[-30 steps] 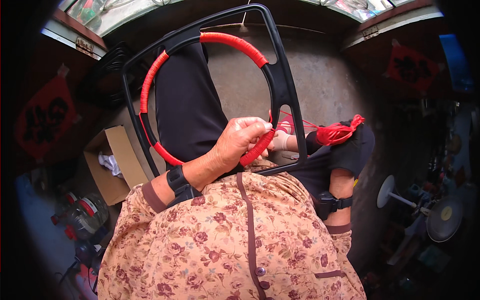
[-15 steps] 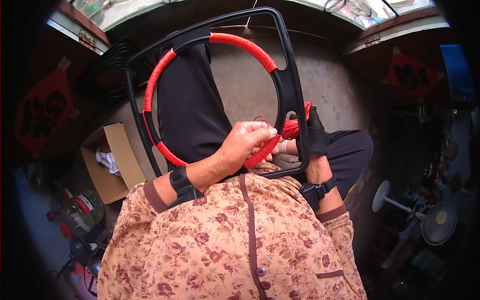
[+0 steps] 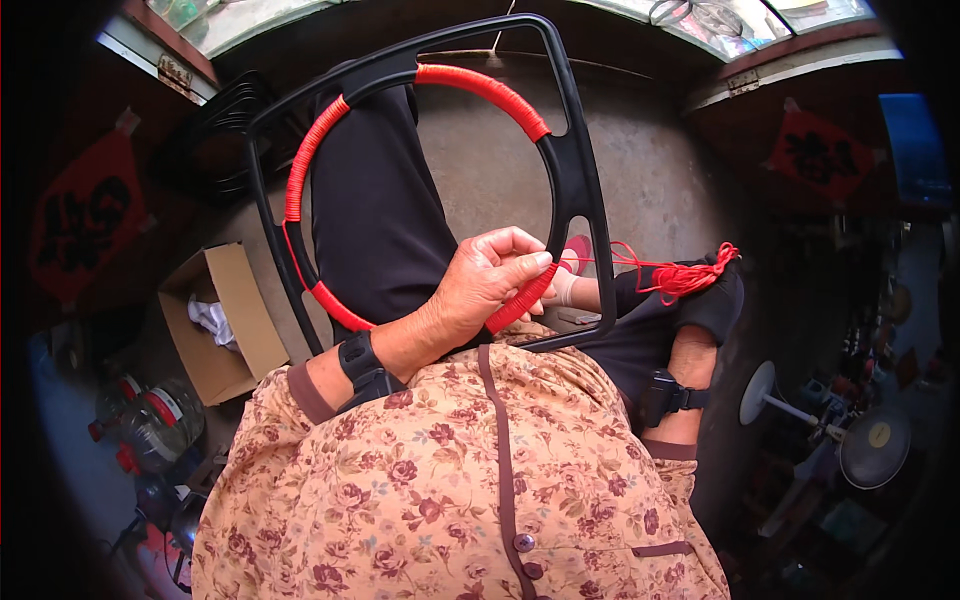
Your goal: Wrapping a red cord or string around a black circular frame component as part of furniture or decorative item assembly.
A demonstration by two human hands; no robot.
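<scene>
A black square frame with a round inner ring [image 3: 553, 190] lies over my lap, the ring wrapped in red cord [image 3: 487, 88] along several stretches. My left hand [image 3: 497, 275] is closed around the ring's lower right part, thumb and forefinger pinching the red wrapping at its upper end. Off to the right, my right hand [image 3: 712, 297], in a dark glove, holds a loose bundle of red cord [image 3: 688, 278]. From that bundle a strand runs left across the frame's side to the pinched spot. The right fingers are mostly hidden by the glove's darkness and the cord.
An open cardboard box [image 3: 235, 325] with white crumpled material stands at the left, near clear plastic bottles [image 3: 165, 425]. Similar black frames [image 3: 225, 140] lean at the back left. A white fan-like stand [image 3: 875, 448] is at the right. Grey floor [image 3: 500, 150] shows through the ring.
My right hand has moved away to the right with the cord bundle, drawing the strand out straighter between the hands. My left hand keeps its pinch on the ring.
</scene>
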